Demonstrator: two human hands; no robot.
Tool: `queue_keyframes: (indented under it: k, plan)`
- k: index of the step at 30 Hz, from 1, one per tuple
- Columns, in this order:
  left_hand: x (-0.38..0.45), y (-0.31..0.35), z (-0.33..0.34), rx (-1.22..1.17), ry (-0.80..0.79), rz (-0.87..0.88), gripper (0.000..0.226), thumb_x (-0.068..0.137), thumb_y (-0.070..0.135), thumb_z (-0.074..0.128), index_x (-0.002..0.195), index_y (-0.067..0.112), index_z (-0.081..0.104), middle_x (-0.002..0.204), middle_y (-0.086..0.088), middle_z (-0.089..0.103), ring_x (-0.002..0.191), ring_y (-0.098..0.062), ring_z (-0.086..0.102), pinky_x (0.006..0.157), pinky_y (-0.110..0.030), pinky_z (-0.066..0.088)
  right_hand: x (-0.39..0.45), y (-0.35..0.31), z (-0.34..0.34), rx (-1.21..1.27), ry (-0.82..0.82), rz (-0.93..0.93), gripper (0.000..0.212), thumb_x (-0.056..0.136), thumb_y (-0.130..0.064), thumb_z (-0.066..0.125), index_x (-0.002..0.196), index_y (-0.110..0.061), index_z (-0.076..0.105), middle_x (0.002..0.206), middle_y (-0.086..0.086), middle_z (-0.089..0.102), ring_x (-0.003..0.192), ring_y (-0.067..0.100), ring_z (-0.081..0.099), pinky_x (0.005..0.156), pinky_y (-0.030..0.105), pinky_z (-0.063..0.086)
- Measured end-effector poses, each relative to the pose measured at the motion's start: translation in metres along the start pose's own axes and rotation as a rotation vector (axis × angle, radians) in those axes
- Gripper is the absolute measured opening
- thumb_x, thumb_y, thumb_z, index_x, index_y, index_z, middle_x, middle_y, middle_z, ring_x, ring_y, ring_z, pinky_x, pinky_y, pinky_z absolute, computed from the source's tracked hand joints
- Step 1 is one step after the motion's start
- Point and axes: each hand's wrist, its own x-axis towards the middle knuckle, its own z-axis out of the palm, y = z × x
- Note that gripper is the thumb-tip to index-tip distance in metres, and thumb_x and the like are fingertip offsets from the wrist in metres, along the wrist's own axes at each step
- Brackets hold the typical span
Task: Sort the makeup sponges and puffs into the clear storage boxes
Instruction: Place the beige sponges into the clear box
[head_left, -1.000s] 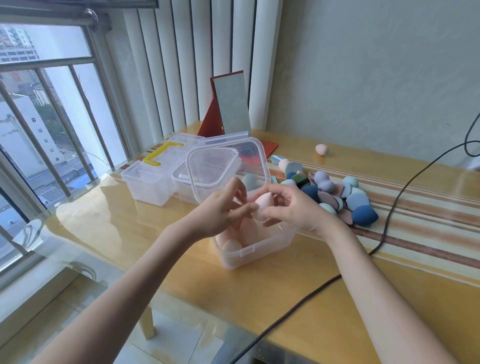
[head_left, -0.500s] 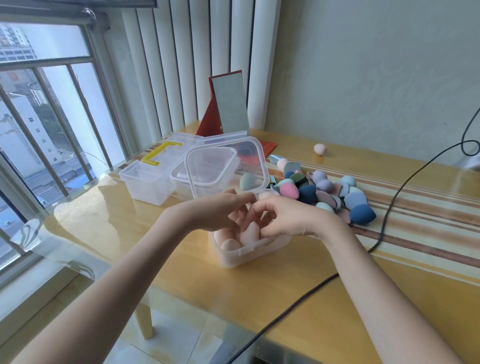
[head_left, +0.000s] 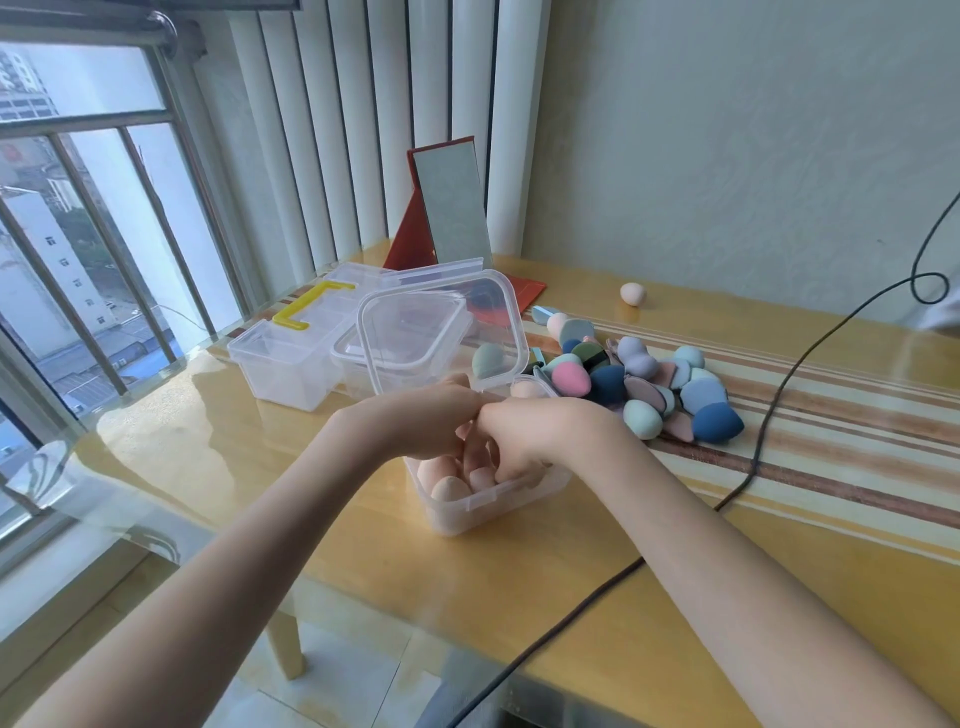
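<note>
— What do the hands have hold of?

— I can't tell for certain. My left hand (head_left: 415, 423) and right hand (head_left: 524, 436) meet knuckle to knuckle over the open clear box (head_left: 488, 506), fingers curled downward into it among the pale pink sponges (head_left: 449, 486). Whether either hand actually pinches a sponge is hidden behind the fingers themselves.

— Where does that box sit?

— Near the front edge of the table (head_left: 363, 551), about midway along it. Its hinged lid (head_left: 441, 332) stands upright behind my hands.

— And the things left to sort?

— A loose pile of sponges and puffs (head_left: 644, 384) lies just right of the box on the striped runner (head_left: 831, 415): blue, teal, lilac, pink and dark navy pieces, touching one another. One peach sponge (head_left: 632, 294) sits alone toward the back edge, well apart from the pile.

— Other boxes?

— Two more clear ones at the left: a case with a yellow handle (head_left: 306, 312) close to the window-side edge, and another box (head_left: 353, 364) between it and the raised lid. A red-backed mirror (head_left: 452, 208) stands at the back edge, and a black cable (head_left: 769, 415) runs across the right side.
</note>
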Motion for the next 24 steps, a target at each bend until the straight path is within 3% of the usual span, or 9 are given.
queue_keyframes:
  k: [3,5,8,12,16,18,21,24]
  plan:
    - [0.003,-0.003,0.002,0.072,-0.038,0.006,0.015,0.082,0.012,0.060,0.090,0.023,0.054,0.097,-0.001,0.056,0.099,-0.014,0.040,0.089,-0.034,0.043,-0.006,0.006,-0.007,0.019,-0.074,-0.023,0.041,0.083,-0.009,0.062,0.114,-0.036,0.065,0.084,-0.013,0.056,0.086,0.016,0.063,0.072,0.028,0.055]
    - [0.005,-0.007,0.003,0.088,-0.046,0.007,0.011,0.082,0.017,0.062,0.093,0.019,0.060,0.097,0.001,0.060,0.097,-0.011,0.036,0.089,-0.034,0.044,-0.013,0.014,-0.014,0.123,-0.094,-0.022,0.041,0.083,-0.012,0.064,0.112,-0.041,0.066,0.087,-0.012,0.058,0.092,0.017,0.064,0.075,0.027,0.055]
    - [0.008,-0.009,0.002,0.084,-0.048,0.025,0.021,0.084,0.023,0.064,0.104,0.016,0.065,0.098,0.004,0.061,0.097,-0.010,0.037,0.088,-0.029,0.043,-0.019,0.018,-0.019,0.252,-0.114,-0.033,0.023,0.087,-0.032,0.068,0.109,-0.039,0.064,0.095,-0.011,0.061,0.096,0.012,0.064,0.080,0.023,0.053]
    - [0.009,-0.008,0.001,0.099,-0.032,0.037,0.009,0.082,0.019,0.066,0.087,0.021,0.058,0.091,0.003,0.059,0.092,-0.011,0.036,0.084,-0.030,0.043,-0.010,0.018,-0.007,0.174,-0.123,-0.026,0.033,0.091,-0.046,0.059,0.122,-0.035,0.054,0.120,-0.004,0.058,0.108,0.015,0.059,0.097,0.032,0.049]
    - [0.007,-0.008,0.001,0.111,-0.026,0.029,0.012,0.080,0.017,0.064,0.091,0.014,0.061,0.091,0.001,0.061,0.092,-0.013,0.039,0.085,-0.036,0.045,-0.009,0.024,0.001,0.316,-0.177,-0.033,0.037,0.097,-0.036,0.053,0.133,-0.032,0.046,0.133,-0.002,0.051,0.104,0.013,0.058,0.080,0.023,0.052]
    - [0.005,-0.005,-0.003,0.113,-0.061,0.026,0.019,0.080,0.019,0.065,0.098,0.016,0.063,0.089,0.004,0.059,0.096,-0.014,0.042,0.085,-0.033,0.045,-0.016,0.026,-0.004,0.378,-0.172,-0.039,0.032,0.099,-0.031,0.051,0.131,-0.030,0.051,0.134,-0.004,0.053,0.107,0.013,0.061,0.085,0.023,0.053]
    - [0.002,-0.002,-0.014,0.058,-0.128,0.019,0.032,0.081,0.014,0.062,0.112,0.022,0.066,0.094,0.011,0.059,0.099,-0.009,0.050,0.082,-0.021,0.039,-0.024,0.029,-0.011,0.512,-0.075,0.012,0.021,0.102,-0.019,0.045,0.119,-0.021,0.057,0.118,0.007,0.067,0.104,0.018,0.067,0.087,0.028,0.055]
    - [0.001,0.000,-0.021,-0.076,-0.091,0.002,0.045,0.083,0.000,0.049,0.118,0.023,0.066,0.112,0.010,0.066,0.096,-0.004,0.056,0.082,-0.013,0.038,-0.019,0.026,-0.007,0.528,0.024,0.139,0.025,0.101,-0.008,0.029,0.110,-0.021,0.048,0.105,0.007,0.072,0.088,0.019,0.071,0.083,0.034,0.054]
